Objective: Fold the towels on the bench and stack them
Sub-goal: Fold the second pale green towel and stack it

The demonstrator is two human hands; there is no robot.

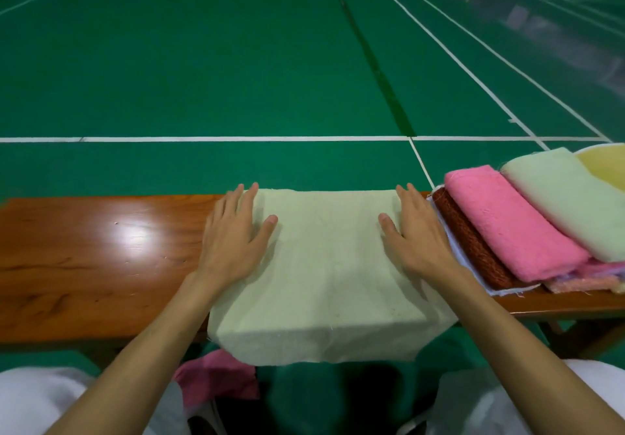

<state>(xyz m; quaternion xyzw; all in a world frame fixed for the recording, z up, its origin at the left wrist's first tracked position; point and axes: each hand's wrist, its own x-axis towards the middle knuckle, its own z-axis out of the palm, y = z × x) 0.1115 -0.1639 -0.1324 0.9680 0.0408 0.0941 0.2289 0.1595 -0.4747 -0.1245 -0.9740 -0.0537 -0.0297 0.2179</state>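
A pale green towel [324, 265] lies spread over the wooden bench [84, 248], its near edge hanging over the bench's front. My left hand [233, 235] rests flat on the towel's left side, fingers straight. My right hand [416, 231] rests flat on its right side in the same way. To the right lies a row of folded towels: a rust-brown one [470, 245], a pink one [510, 225] and a light green one [571, 201], overlapping each other on a white cloth [456, 252].
A yellow cloth [605, 167] shows at the far right edge. A pink cloth [216, 377] lies below the bench near my knees. Beyond the bench is a green sports floor [236, 62] with white lines. The bench's left half is bare wood.
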